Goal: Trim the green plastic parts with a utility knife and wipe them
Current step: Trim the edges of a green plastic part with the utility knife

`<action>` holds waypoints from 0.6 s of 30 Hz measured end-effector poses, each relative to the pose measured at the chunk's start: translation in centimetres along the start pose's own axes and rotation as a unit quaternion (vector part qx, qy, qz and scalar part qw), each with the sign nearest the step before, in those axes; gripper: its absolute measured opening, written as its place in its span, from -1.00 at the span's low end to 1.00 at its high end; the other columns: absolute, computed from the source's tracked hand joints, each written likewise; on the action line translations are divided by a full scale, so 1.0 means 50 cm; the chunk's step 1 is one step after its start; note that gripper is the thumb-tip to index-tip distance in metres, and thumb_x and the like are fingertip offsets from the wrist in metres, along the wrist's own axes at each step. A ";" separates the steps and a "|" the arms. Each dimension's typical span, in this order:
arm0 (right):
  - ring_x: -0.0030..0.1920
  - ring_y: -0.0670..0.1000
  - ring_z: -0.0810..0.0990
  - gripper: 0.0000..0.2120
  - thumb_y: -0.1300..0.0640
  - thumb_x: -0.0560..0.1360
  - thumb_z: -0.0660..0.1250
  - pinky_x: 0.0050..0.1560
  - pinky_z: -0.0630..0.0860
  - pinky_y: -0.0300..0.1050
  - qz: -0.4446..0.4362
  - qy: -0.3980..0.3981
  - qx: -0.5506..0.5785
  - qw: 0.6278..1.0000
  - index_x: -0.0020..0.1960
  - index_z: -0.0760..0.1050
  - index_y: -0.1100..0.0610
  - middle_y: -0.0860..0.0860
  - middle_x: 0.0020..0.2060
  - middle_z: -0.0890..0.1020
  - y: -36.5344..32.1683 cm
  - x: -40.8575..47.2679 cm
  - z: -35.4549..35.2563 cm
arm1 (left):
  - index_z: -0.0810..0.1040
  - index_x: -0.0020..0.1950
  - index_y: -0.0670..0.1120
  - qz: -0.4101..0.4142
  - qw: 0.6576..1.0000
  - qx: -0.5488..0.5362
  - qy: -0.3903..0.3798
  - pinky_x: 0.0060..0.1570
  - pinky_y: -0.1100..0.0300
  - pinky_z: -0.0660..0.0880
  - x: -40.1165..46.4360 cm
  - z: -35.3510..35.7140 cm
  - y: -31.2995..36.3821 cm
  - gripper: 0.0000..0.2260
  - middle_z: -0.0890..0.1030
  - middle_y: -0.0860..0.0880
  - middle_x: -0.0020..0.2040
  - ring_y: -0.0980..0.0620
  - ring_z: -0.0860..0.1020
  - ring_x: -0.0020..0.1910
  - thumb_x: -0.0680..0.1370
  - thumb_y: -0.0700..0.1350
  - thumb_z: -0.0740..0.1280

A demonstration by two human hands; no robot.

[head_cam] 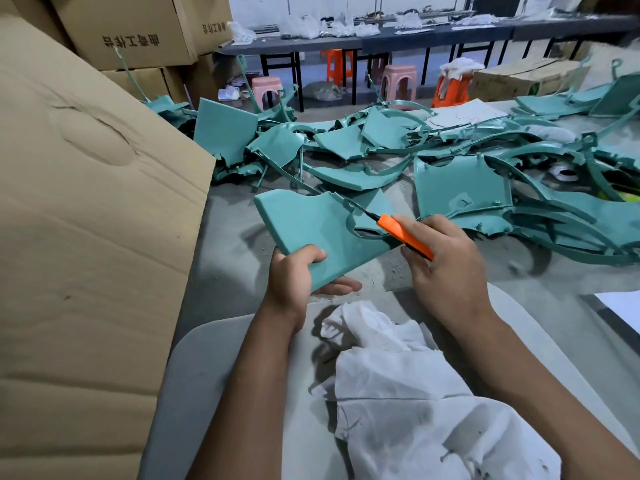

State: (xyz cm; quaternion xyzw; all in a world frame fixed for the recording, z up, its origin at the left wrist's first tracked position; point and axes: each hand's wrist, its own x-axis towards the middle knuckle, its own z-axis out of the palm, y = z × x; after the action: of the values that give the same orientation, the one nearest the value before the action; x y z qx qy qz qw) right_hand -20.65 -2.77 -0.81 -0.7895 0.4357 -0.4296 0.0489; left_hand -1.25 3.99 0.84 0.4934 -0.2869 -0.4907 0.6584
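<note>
- Teal-green flat moulded plastic panel (311, 230), with a curved cut-out on its right side, is held above the near edge of the grey work surface (235, 237), tilted with its far end raised.
- Left hand (294, 275) grips the panel's near corner: thumb curled over the top face, fingers under it.
- Right hand (446, 258) is closed round the orange slim plastic utility knife (403, 234); the dark blade tip points up and left and meets the rim of the cut-out, where a thin strand of flash stands.
- Judgement: trimming is in hand on this piece, wiping not yet begun. For a clean result, keep the blade shallow along the rim and draw it away from the holding hand; short strokes should avoid gouging the face.
- The grip sits at the near corner, the cut at the right side, well apart from the left thumb. Acceptable.
- White crumpled cloth rag (398, 375) lies just below both wrists, within reach.
- A heap of similar green plastic pieces (450, 150) covers the far side; a tan cardboard sheet (86, 237) stands along the left edge.
</note>
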 end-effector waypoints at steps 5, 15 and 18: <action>0.00 0.03 0.47 -0.47 0.28 0.49 0.49 -0.11 0.53 0.10 -0.007 -0.040 0.019 0.999 0.39 0.60 -0.09 -0.08 -0.07 0.50 0.010 0.000 0.000 | 0.39 0.22 -0.44 -0.008 1.000 0.016 0.012 -0.51 0.10 0.57 0.004 -0.011 0.003 -0.62 0.62 -0.36 -0.35 -0.41 0.62 -0.43 0.46 -0.28 0.21; -0.02 -0.06 0.51 -0.47 0.35 0.49 0.50 -0.03 0.47 -0.11 -0.035 -0.138 0.156 0.977 0.34 0.63 -0.12 -0.12 -0.07 0.52 0.022 0.005 -0.011 | 0.43 0.13 -0.48 -0.025 0.999 0.017 0.018 -0.54 0.18 0.54 0.011 -0.037 0.006 -0.74 0.63 -0.38 -0.33 -0.36 0.64 -0.42 0.56 -0.31 0.13; -0.04 -0.07 0.50 -0.52 0.29 0.54 0.47 -0.04 0.44 -0.16 -0.008 -0.077 0.147 0.986 0.40 0.59 -0.05 -0.14 -0.06 0.48 0.017 0.003 -0.001 | 0.43 0.12 -0.46 -0.022 0.999 0.015 0.017 -0.53 0.18 0.54 0.009 -0.037 0.007 -0.75 0.63 -0.37 -0.34 -0.37 0.64 -0.41 0.55 -0.30 0.15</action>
State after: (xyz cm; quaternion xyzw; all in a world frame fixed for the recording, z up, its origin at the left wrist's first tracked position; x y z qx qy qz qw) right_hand -21.19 -3.39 -1.06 -0.8080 0.3562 -0.4274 0.1939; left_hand 0.62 4.28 0.49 0.5175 -0.2716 -0.4925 0.6449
